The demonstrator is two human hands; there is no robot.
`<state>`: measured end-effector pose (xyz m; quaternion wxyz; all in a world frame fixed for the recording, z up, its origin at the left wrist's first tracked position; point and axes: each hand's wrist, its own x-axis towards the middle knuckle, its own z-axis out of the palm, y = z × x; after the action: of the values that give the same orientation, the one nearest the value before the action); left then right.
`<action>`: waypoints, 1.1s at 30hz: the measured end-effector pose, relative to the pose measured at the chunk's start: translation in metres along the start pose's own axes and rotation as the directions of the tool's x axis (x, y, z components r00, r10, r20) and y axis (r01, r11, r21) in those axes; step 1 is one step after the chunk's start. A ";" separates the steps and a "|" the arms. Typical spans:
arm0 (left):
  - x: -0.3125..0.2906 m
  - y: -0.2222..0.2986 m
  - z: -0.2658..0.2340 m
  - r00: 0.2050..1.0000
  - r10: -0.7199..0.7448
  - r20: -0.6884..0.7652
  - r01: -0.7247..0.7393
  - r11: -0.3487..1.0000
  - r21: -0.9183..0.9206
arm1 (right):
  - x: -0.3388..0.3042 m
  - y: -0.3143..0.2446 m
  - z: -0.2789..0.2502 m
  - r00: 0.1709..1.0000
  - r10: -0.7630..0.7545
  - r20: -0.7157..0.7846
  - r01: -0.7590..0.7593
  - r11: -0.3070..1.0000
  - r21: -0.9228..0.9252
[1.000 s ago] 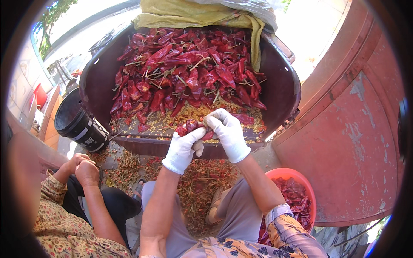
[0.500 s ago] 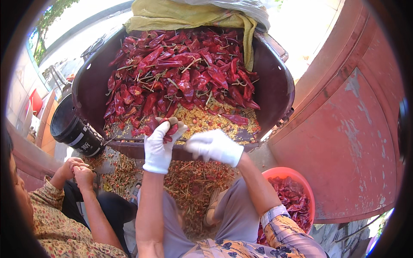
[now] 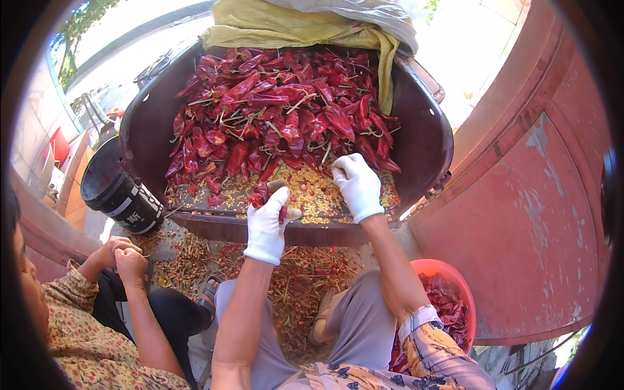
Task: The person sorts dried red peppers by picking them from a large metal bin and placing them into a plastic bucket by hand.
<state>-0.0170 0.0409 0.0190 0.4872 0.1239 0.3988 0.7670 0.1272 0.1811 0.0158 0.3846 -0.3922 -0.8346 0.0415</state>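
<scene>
A heap of dried red chili peppers (image 3: 273, 104) with pale stems fills a dark maroon metal trough (image 3: 426, 133) in front of me. Yellow seeds (image 3: 309, 201) lie loose at its near side. My left hand (image 3: 266, 231), in a white knit glove, is closed around several dried chili peppers (image 3: 259, 194) above the trough's near edge. Over the seeds, at the front of the heap, is my right hand (image 3: 361, 188), gloved the same way. Its fingers are pinched together at the lowest peppers; whatever is between them is hidden.
At the left, a black bucket (image 3: 127, 188) leans against the trough. A co-worker's bare hands (image 3: 123, 259) are together below it. A red basin (image 3: 465, 286) of peppers stands by my right leg. Stem scraps (image 3: 299, 279) cover the ground. Yellow cloth (image 3: 279, 31) drapes the trough's back.
My right hand has moved away from my left, up and rightward to the front of the heap. My left hand still holds its peppers. The whole view has shifted slightly.
</scene>
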 end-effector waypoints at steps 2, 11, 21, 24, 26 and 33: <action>0.001 -0.001 0.002 1.000 -0.022 -0.006 0.022 1.000 -0.014 | -0.005 0.002 -0.004 0.999 0.048 0.024 -0.048 0.999 0.019; 0.007 -0.012 0.000 0.999 -0.031 0.012 0.032 0.998 -0.050 | -0.001 -0.009 -0.005 1.000 0.006 -0.022 0.000 0.968 0.253; 0.010 -0.017 0.006 0.990 -0.042 0.135 0.048 0.998 -0.041 | -0.019 -0.055 -0.019 0.783 0.177 0.596 -0.597 0.482 0.641; 0.007 -0.010 0.000 0.997 0.006 0.071 0.001 0.995 -0.096 | -0.014 -0.057 -0.022 0.761 0.269 0.591 -0.635 0.498 0.590; 0.007 -0.003 0.002 0.999 -0.025 -0.026 0.022 0.992 -0.123 | -0.011 -0.023 -0.002 0.928 0.308 0.208 -0.372 0.755 0.540; 0.010 -0.013 0.002 1.000 -0.004 -0.006 0.004 0.998 -0.063 | 0.012 -0.027 0.028 0.983 0.161 0.091 -0.150 0.982 -0.116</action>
<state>-0.0125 0.0531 0.0093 0.4910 0.1053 0.3764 0.7785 0.0862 0.1770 0.0134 0.3162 -0.4740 -0.8205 0.0453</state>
